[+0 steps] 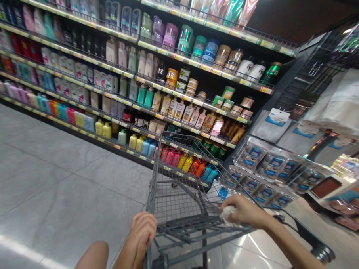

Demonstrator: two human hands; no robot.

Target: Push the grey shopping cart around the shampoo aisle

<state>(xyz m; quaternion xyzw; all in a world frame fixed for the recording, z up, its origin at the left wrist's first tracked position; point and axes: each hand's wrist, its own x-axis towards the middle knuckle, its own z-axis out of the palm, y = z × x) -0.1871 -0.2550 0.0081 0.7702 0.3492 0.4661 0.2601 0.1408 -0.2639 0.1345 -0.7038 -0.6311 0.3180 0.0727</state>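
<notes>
A grey wire shopping cart (179, 202) stands right in front of me, with bare mesh showing inside its basket. My left hand (142, 228) is closed around the cart's frame at its near left corner. Over the folded bars at the near end of the basket, my right hand (241, 210) is closed on a crumpled white cloth (229, 214). The cloth is at or against these bars; whether it presses on them I cannot tell. My knee (93, 255) shows at the bottom, left of the cart.
Long shelves (125, 72) of bottles and jars run across the back. To the right hang packaged goods (253, 151) and white bags (338, 103) on a rack. The cart's handle end (320, 251) juts out at lower right. Grey tiled floor (61, 177) lies to the left.
</notes>
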